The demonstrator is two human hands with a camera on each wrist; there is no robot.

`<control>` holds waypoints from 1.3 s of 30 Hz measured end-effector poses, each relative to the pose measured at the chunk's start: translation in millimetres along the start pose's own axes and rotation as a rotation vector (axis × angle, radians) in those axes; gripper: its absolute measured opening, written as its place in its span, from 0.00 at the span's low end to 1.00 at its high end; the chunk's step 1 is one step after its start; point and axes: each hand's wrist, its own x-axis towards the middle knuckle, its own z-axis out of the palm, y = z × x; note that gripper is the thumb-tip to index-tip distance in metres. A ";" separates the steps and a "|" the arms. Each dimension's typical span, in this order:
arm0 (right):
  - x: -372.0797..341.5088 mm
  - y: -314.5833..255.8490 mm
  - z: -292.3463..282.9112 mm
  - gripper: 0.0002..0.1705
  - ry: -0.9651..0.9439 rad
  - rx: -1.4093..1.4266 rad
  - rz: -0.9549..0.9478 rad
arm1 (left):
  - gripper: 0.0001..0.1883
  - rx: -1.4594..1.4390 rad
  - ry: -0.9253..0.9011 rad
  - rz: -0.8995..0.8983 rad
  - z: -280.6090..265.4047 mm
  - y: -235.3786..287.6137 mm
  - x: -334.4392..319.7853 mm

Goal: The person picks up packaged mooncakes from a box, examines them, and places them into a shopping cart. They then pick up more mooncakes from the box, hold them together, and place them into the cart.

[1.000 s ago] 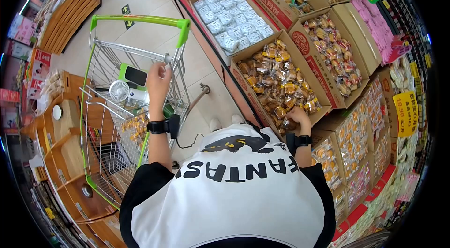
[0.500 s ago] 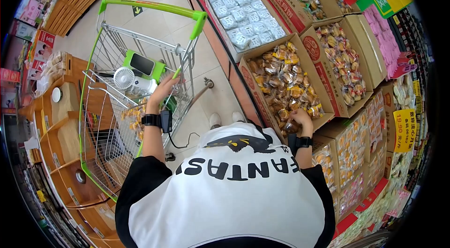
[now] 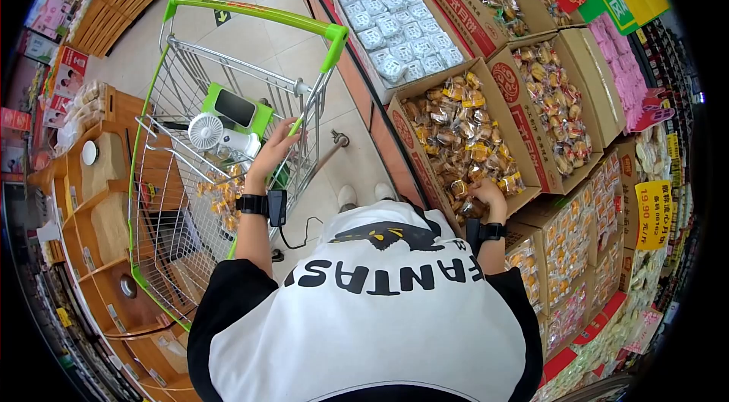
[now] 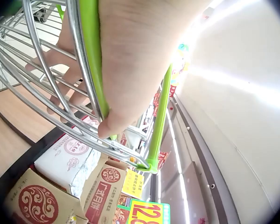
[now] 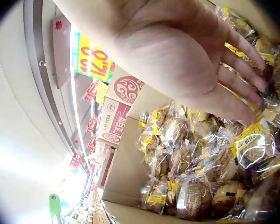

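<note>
Found wrapped cakes (image 3: 463,136) piled in an open carton (image 3: 402,127), right of centre in the head view. Noted right hand (image 3: 487,195) at the pile's lower end, released, with fingers nearly straight and touching the wrapped cakes; saw none enclosed. Noted left hand (image 3: 273,153), left of centre, grasping the green-edged side of the shopping cart (image 3: 260,15), with thumb and fingers on opposite faces. Judged each cake light, slippery in its film, and soft enough to crush. Take hold across both sides, pinching gently, or by the film's loose end

green-edged silver cart (image 3: 258,13), yellow-labelled packets (image 3: 463,136)
</note>
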 end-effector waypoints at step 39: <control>-91.1 -88.4 -65.7 0.01 -0.086 0.433 -0.548 | 0.06 0.238 0.129 0.658 81.2 70.8 7.2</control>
